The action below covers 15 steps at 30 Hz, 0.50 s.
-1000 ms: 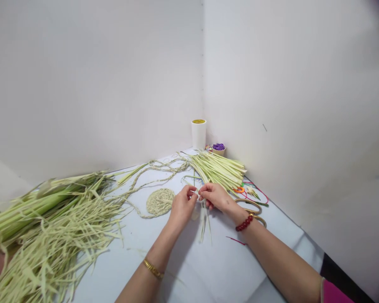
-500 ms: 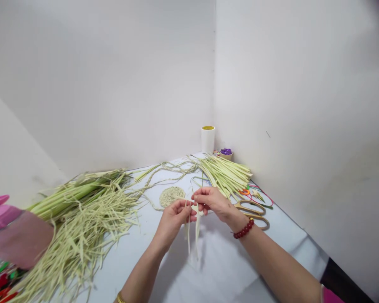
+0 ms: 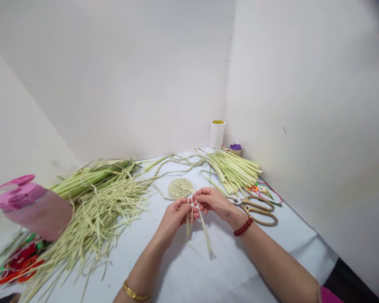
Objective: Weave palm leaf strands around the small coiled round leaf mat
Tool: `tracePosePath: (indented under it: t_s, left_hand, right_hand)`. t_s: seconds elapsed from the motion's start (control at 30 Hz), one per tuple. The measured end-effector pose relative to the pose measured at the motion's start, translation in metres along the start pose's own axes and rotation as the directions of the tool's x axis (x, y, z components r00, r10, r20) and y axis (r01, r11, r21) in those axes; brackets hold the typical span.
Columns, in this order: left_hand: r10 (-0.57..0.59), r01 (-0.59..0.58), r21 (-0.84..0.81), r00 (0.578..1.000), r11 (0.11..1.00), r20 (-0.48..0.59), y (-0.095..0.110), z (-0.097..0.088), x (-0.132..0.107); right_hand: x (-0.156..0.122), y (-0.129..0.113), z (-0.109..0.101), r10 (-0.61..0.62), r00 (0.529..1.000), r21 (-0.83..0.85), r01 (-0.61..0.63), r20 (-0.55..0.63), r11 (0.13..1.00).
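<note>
My left hand (image 3: 176, 216) and my right hand (image 3: 214, 201) meet above the white table (image 3: 240, 261), both pinching thin pale green leaf strips (image 3: 199, 219). The loose ends of the strips hang down toward the table between my wrists. A red bead bracelet (image 3: 243, 227) is on my right wrist and a gold bracelet (image 3: 133, 292) on my left. Just beyond my fingers lies a small round coiled mat (image 3: 180, 188) of braided leaf with a long braided cord (image 3: 173, 162) trailing from it.
A big heap of leaf strips and stalks (image 3: 91, 202) covers the left side. A neat bundle of cut strips (image 3: 233, 170) lies at the back right, with gold scissors (image 3: 259, 208) beside it. A pink bottle (image 3: 34, 208), a white cup (image 3: 217, 134) and a small bowl (image 3: 235, 148) also stand here.
The view has swung left, bringing the pink bottle into sight. My hands stay together on the strips and have drawn slightly nearer; the hanging ends have shifted.
</note>
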<state>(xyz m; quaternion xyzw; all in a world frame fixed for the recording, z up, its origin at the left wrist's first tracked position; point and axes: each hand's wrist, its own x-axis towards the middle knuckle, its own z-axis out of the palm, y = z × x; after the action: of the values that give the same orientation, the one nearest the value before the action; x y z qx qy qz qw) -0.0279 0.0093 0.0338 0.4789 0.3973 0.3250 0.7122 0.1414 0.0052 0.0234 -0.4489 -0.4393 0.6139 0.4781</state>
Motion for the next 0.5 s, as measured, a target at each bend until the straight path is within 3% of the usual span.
tracePosePath:
  t_s: [0.33,0.5]
  left_hand:
    - [0.009,-0.014,-0.064,0.997,0.998,-0.080,-0.011,0.000,0.001]
    - [0.016,-0.019,-0.095,0.999,0.995,-0.029,-0.016,-0.001,0.002]
  right_hand:
    - [-0.006,0.011,0.003,-0.020,0.999,0.017,0.020,0.032,1.000]
    - [-0.009,0.014,0.002,-0.036,0.999,-0.031,0.036,0.015,0.999]
